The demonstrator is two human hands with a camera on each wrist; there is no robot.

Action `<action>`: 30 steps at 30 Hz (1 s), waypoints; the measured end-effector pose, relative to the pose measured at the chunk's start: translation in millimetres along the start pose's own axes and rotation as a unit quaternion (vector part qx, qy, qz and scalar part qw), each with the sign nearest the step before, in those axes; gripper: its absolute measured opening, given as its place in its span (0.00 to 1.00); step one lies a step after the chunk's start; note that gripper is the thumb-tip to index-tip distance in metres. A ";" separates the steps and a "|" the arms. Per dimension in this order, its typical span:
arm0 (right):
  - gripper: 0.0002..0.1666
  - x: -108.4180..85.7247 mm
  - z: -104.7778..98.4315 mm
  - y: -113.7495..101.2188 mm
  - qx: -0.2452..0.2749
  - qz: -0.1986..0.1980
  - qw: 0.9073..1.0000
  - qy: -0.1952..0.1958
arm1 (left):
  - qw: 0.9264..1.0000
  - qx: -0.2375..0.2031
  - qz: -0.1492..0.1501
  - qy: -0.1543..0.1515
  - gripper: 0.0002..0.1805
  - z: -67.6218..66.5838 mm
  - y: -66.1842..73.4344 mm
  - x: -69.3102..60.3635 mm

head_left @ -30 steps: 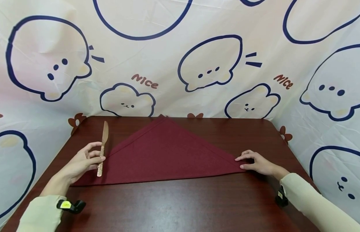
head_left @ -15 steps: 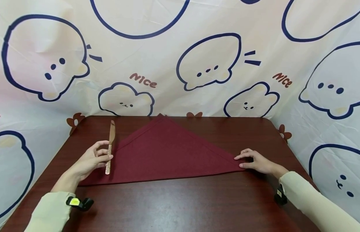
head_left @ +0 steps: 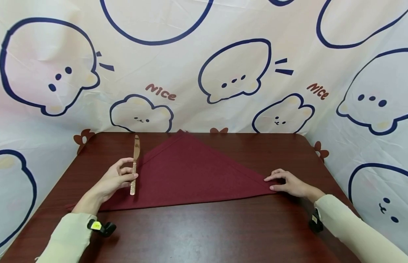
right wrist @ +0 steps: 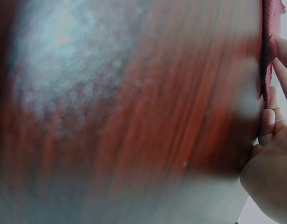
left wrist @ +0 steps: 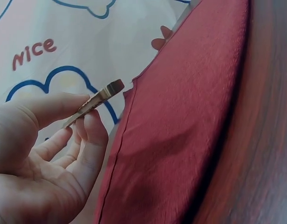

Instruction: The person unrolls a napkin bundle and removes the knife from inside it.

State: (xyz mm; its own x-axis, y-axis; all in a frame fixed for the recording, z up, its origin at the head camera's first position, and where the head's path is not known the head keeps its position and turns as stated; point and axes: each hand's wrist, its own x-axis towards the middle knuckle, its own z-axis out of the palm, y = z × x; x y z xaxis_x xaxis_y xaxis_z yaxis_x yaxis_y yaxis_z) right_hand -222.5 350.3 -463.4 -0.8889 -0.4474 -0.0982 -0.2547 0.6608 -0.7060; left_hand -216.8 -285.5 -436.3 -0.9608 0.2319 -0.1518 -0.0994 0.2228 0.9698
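Note:
A table knife [head_left: 134, 164] with a gold blade and a textured handle is pinched between the thumb and fingers of my left hand [head_left: 116, 179]. It is held roughly parallel to the cloth's left slope, blade towards the far side, above the cloth's left part. In the left wrist view the knife [left wrist: 97, 100] is seen from its handle end. A dark red cloth napkin [head_left: 194, 171], folded into a triangle, lies on the table with its peak at the far edge. My right hand [head_left: 289, 182] rests on the napkin's right corner, fingers and thumb loosely bent and touching it.
The brown wooden table [head_left: 204, 233] shows bare wood in front of the napkin. A pale curtain [head_left: 187, 73] with cartoon bears stands behind the far edge and along both sides. A small camera [head_left: 102, 227] is strapped to the left wrist.
My left hand has moved to the right with the knife, further over the napkin's left part. My right hand stays at the right corner. The napkin keeps its triangular shape.

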 end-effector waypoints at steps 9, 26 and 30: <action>0.18 -1.1 -1.0 0.6 -0.005 -0.009 1.000 0.007 | 1.000 0.018 -0.001 0.003 0.37 16.5 11.2 12.4; 0.18 -1.6 -0.7 -2.4 0.006 -0.001 1.000 0.000 | 1.000 -0.007 0.001 -0.006 0.36 56.4 34.4 38.5; 0.18 -1.4 0.4 -2.2 0.005 -0.002 1.000 0.001 | 1.000 -0.014 0.001 -0.008 0.36 64.6 34.0 42.1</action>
State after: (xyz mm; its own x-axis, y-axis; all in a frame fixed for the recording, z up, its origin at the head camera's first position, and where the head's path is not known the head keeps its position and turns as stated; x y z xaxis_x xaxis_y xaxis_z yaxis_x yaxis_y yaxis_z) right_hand -220.6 349.3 -462.0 -0.8886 -0.4490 -0.0934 -0.2551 0.6531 -0.7130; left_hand -243.8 -206.9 -422.0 -0.9565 0.2484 -0.1530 -0.1049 0.1966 0.9749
